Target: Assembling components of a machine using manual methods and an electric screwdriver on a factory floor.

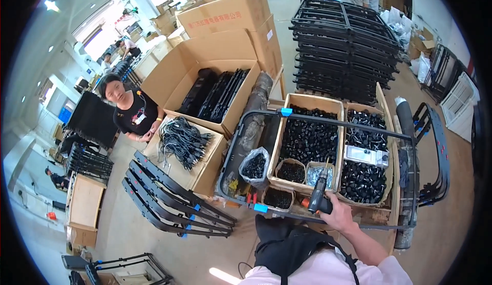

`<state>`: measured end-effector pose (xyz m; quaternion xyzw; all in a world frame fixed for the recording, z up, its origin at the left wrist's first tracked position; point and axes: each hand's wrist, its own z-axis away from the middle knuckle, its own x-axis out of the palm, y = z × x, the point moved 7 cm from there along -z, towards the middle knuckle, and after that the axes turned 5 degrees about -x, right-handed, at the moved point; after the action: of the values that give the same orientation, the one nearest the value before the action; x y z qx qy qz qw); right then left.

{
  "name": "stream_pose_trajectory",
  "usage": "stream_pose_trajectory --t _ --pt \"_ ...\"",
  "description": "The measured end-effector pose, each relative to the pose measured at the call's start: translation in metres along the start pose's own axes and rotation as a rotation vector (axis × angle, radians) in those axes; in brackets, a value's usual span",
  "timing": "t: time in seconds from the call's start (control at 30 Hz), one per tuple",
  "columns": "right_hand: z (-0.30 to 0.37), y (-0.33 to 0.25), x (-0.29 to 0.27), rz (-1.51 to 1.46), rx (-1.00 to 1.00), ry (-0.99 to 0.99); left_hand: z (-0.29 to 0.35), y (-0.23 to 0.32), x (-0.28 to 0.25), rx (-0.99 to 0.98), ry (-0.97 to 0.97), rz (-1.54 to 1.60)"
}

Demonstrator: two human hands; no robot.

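My right hand (339,215) is wrapped round the handle of a black and grey power drill (319,188), its bit pointing away from me over the parts boxes. Below and around the drill lies a large black metal frame (318,119) with rounded corners and blue tape pieces, resting across the boxes. Just beyond the drill's body is a small box of silver screws (322,174), beside a small box of tiny black parts (291,172). A big wooden box of black knobs (311,140) stands behind them. My left hand does not show.
Black-headed bolts (363,183) fill the right bin, with a silver-white case (360,155) on top. To the left stand stacked curved frames (171,200), a heap of cables (185,142) on a carton and a person (134,112). Tall frame stacks (346,49) rise behind.
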<state>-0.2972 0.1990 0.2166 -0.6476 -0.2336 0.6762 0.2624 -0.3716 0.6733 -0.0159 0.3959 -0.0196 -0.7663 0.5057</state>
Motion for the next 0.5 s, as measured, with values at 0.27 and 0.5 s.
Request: stream_pose_trajectory --t 0.27,0.5 --pt "0.001 0.016 0.017 -0.023 -0.002 -0.103 0.041 -0.083 0.021 -0.160 0.039 0.028" --pt "0.004 0.006 0.029 -0.007 0.008 -0.114 0.100 -0.212 0.048 -0.283 0.063 -0.098"
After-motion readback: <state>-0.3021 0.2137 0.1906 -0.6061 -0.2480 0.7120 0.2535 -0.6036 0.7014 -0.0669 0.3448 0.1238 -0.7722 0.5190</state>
